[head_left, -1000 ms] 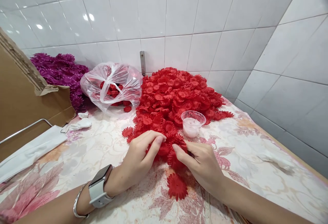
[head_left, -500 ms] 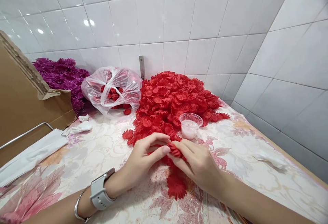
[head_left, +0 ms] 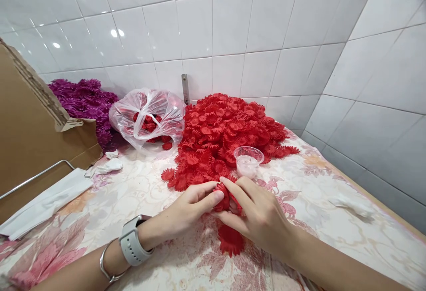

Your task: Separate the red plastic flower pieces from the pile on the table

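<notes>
The held red flower (head_left: 222,197) sits in the lower middle of the frame, directly between the left hand (head_left: 196,200) and the right hand (head_left: 258,206), so neither is clearly nearer. From the left grip it lies to the right: thumb and fingers are clamped on its left edge. From the right grip it lies to the left: the fingers arch over it, with fingertips at its upper edge and the thumb at its lower one, closed round it from that side. Its toothed rim is tilted up rather than flat, and it has no clear long axis; whether it is one layer or several, I cannot tell.

A loose red flower (head_left: 230,240) lies on the counter (head_left: 146,175) lower in the frame, just under the right thumb and so nearer that hand. The heap of red flowers (head_left: 229,124) rises beyond both hands at the centre, with a clear plastic cup (head_left: 246,162) at its lower right edge, above the right knuckles.
</notes>
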Demonstrator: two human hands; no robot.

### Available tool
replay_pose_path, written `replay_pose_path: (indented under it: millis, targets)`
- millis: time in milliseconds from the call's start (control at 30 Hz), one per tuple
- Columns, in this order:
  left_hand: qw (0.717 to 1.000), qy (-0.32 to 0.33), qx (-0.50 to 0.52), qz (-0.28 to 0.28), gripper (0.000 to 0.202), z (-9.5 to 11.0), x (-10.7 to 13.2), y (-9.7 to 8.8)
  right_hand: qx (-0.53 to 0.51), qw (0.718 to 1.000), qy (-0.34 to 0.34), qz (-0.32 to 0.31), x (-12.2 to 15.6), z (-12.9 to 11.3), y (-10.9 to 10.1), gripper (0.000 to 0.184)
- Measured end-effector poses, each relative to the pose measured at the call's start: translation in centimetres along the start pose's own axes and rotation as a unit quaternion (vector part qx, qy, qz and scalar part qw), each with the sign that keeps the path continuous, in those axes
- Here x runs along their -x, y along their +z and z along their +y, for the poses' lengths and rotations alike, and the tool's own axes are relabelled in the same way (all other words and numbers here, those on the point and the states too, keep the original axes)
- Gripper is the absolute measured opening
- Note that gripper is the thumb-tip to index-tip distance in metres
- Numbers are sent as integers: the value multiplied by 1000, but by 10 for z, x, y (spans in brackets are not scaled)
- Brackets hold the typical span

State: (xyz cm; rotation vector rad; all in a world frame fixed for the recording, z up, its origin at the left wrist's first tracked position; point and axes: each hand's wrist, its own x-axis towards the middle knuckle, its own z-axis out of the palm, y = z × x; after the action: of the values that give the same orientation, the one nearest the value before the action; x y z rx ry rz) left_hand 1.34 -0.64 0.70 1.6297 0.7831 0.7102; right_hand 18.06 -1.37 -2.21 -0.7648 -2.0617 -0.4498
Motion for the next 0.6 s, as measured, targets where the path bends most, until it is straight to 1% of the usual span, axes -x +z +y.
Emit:
replay_pose_path:
  millis: [67,133,233,300,467,600]
  targets:
    - [1000,8,23,3,24,-4,-1,0,-14,1000,10,1,1,-1,0,33]
    - [997,5,78,7,24,-9,-3,1,-26,1000,11,-4,1,-3,0,36]
    - [991,-9,124,38,23,-15,-4,3,-48,999,16,-18,2,-5,1,36]
    - [991,-20,122,51,25,-17,-5,4,-63,997,23,-26,3,-6,2,34]
    - [994,-29,92,52,27,-16,-2,6,-112,990,58,-59,7,-11,3,31]
    - [994,-35,82,71,28,-16,0,7,-155,982,80,-64,7,-13,2,25]
